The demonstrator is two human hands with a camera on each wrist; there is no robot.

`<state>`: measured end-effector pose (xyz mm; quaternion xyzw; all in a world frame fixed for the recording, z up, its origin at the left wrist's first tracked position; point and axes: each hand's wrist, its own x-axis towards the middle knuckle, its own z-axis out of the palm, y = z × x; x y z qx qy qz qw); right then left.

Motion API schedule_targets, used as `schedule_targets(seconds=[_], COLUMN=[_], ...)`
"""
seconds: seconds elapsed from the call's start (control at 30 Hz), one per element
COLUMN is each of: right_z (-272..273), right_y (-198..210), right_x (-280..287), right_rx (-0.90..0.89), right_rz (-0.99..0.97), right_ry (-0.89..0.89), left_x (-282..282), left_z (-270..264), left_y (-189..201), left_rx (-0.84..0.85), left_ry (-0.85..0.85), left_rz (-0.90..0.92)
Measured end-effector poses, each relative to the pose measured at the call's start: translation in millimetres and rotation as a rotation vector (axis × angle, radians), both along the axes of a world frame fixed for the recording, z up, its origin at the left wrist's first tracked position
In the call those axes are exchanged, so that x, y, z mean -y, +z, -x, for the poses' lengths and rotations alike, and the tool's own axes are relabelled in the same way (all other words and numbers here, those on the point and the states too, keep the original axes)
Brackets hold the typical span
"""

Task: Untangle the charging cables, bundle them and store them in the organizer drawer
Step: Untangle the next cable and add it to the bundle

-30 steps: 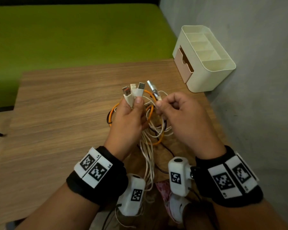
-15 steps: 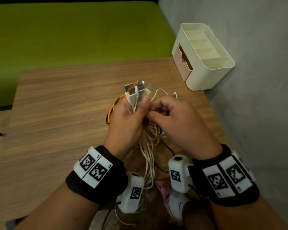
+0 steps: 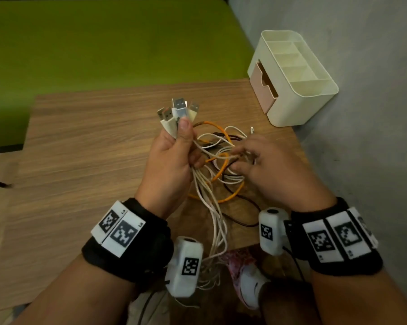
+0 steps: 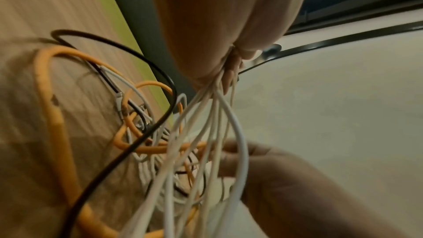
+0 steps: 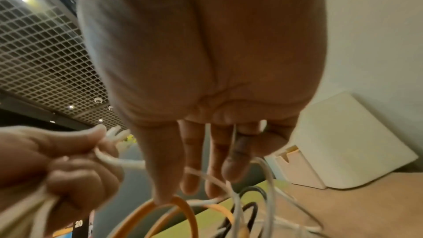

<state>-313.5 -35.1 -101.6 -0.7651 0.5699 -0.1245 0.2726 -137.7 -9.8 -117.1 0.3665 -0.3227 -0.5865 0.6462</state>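
Note:
My left hand (image 3: 174, 151) grips several cables just below their USB plugs (image 3: 178, 110), which stand upright above the thumb. White cables (image 3: 215, 219) hang from that fist toward the table's near edge. A tangle of orange (image 3: 223, 165), white and black cables (image 4: 114, 151) lies on the wooden table (image 3: 92, 148) to the right. My right hand (image 3: 263, 165) reaches into that tangle with straight, spread fingers (image 5: 190, 160), white strands running between them. The cream organizer (image 3: 298, 99) with its pink drawer (image 3: 262, 90) stands at the table's far right corner.
A grey wall (image 3: 362, 113) runs along the table's right side, close behind the organizer. A green surface (image 3: 104, 43) lies beyond the table's far edge. A white shoe (image 3: 251, 287) shows below the near edge.
My right hand let go of the plug it pinched beside the left hand and dropped right into the tangle, fingers spread. My left hand lifted with the plugs.

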Motion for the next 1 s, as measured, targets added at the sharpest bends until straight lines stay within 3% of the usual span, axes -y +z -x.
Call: schedule_targets(seconds=[0.13, 0.2, 0.27, 0.33, 0.4, 0.5, 0.6, 0.7, 0.77, 0.83, 1.0], right_z=[-13, -23, -28, -26, -20, -13, -11, -14, -18, -20, -17], right_y=[11, 10, 5, -2, -9, -15, -9, 4, 9, 11, 10], right_x=[-9, -15, -17, -15, -9, -2, 0, -4, -8, -10, -8], right_rx=[0.323, 0.426, 0.411, 0.245, 0.116, 0.051, 0.162, 0.366, 0.460, 0.551, 0.664], right_rz=[0.147, 0.060, -0.039, -0.055, -0.089, -0.045, 0.035, 0.092, 0.027, -0.037, -0.012], right_ry=[0.086, 0.103, 0.117, 0.154, 0.156, 0.125, 0.100, 0.057, 0.012, -0.043, -0.136], left_x=[-1, -3, -5, -4, -3, 1, 1, 0, -1, -4, -8], left_z=[2, 3, 3, 1, -4, -14, -22, -23, -21, -18, -13], left_y=[-2, -2, 1, 6, 11, 15, 16, 14, 9, 8, 11], left_rx=[0.158, 0.236, 0.253, 0.130, -0.114, -0.291, -0.179, 0.061, 0.255, 0.391, 0.523], left_ry=[0.049, 0.045, 0.058, 0.064, 0.019, -0.021, 0.003, 0.038, 0.039, -0.015, -0.240], left_rz=[-0.006, 0.007, 0.000, -0.026, -0.033, -0.048, -0.070, -0.047, -0.038, -0.043, 0.023])
